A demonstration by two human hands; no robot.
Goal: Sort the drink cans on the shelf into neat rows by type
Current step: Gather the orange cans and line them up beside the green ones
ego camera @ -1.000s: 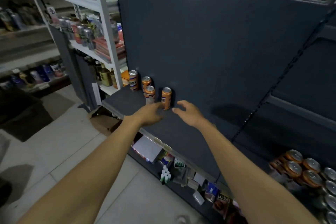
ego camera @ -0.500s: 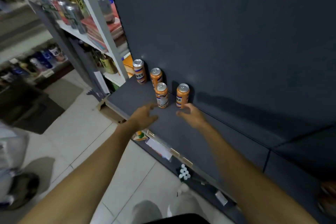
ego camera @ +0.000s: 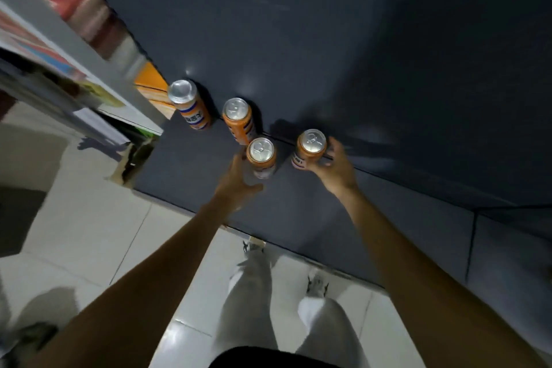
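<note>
Four orange drink cans with silver tops stand on the dark grey shelf (ego camera: 185,176), near its back panel. The far-left can (ego camera: 191,106) and the second can (ego camera: 239,119) stand alone. My left hand (ego camera: 236,182) is spread just left of the third can (ego camera: 262,157); its fingers reach along the can's side and the thumb lies below its base. My right hand (ego camera: 331,164) grips the rightmost can (ego camera: 309,149), fingers curled behind it and thumb in front.
A white shelving unit (ego camera: 74,48) with blurred goods stands to the left, an orange box (ego camera: 155,89) beside it. An open cardboard box (ego camera: 131,158) lies on the tiled floor (ego camera: 89,233) below the shelf's left end. My legs and shoes show below.
The view has tilted downward and closer. My right hand has reached forward and closed round the rightmost can. My left hand has moved up beside the third can.
</note>
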